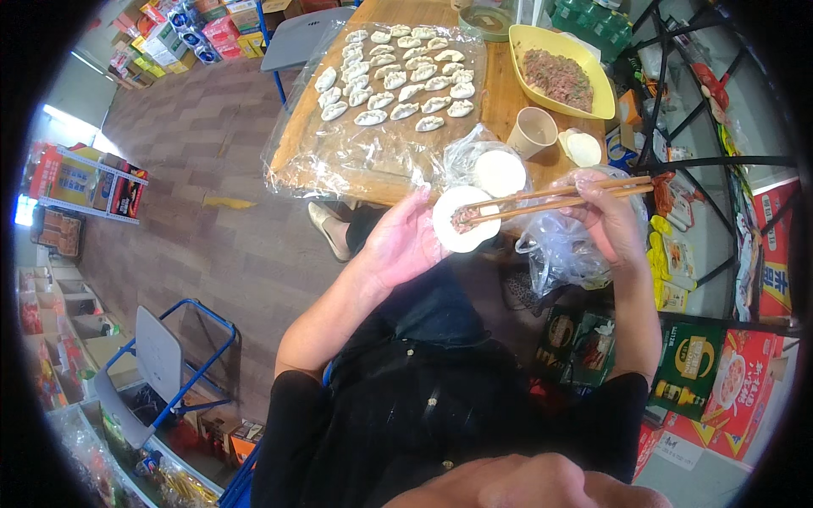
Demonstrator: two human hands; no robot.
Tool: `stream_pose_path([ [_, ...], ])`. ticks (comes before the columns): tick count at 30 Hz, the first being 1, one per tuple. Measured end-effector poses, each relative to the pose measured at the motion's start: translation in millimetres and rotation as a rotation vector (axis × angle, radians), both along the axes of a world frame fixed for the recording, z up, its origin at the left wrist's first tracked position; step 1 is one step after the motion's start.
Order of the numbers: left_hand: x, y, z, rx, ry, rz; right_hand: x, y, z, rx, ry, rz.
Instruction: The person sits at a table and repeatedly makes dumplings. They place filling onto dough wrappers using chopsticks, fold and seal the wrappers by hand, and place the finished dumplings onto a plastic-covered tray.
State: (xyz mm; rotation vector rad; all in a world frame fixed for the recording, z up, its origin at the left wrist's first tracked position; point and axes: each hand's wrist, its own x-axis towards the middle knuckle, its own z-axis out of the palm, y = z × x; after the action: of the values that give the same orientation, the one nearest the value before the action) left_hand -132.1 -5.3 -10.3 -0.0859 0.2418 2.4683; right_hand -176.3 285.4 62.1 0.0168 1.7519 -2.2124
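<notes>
On the fingers of my left hand (406,238) lies a round dough wrapper (467,235), its edge touched by the fingertips. My right hand (597,213) grips a pair of wooden chopsticks (552,198), whose tips rest at a small lump of minced filling (465,220) on that wrapper. Just behind it, a stack of wrappers (500,173) sits in a clear plastic bag. More wrappers (583,149) lie near the table's right edge. A yellow bowl (606,101) holds minced meat filling (559,79). Several shaped dumplings (395,80) lie in rows on plastic film.
The wooden table (498,114) bears a paper cup (532,132) beside the bowl and a glass container (486,22) at the back. A plastic bag (559,247) hangs at the near edge. Metal shelving with packages stands right; folding chairs (159,355) stand left. Another person's shoe (330,230) shows under the table.
</notes>
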Motion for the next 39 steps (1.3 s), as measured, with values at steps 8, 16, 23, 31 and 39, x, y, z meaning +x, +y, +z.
stream_pose_path([
  [8, -2.3, 2.8, -6.7, -0.066, -0.025, -0.007, 7.7, -3.2, 3.7, 0.003, -0.006, 0.032],
  [16, -3.0, -2.0, -9.9, -0.005, -0.027, -0.019, -2.1, 1.6, 0.0, 0.009, 0.027, -0.018],
  [23, -1.0, -1.8, -13.0, 0.006, -0.014, -0.025, -9.0, -9.0, 2.0, 0.105, 0.029, 0.05],
  [31, -0.9, 0.1, -17.3, -0.136, -0.092, -0.001, -64.5, 33.4, 21.4, 0.088, 0.482, -0.326],
  [39, 17.8, -2.1, -23.8, -0.037, -0.062, -0.055, -192.0, 83.2, -44.1, 0.647, 0.681, -0.527],
])
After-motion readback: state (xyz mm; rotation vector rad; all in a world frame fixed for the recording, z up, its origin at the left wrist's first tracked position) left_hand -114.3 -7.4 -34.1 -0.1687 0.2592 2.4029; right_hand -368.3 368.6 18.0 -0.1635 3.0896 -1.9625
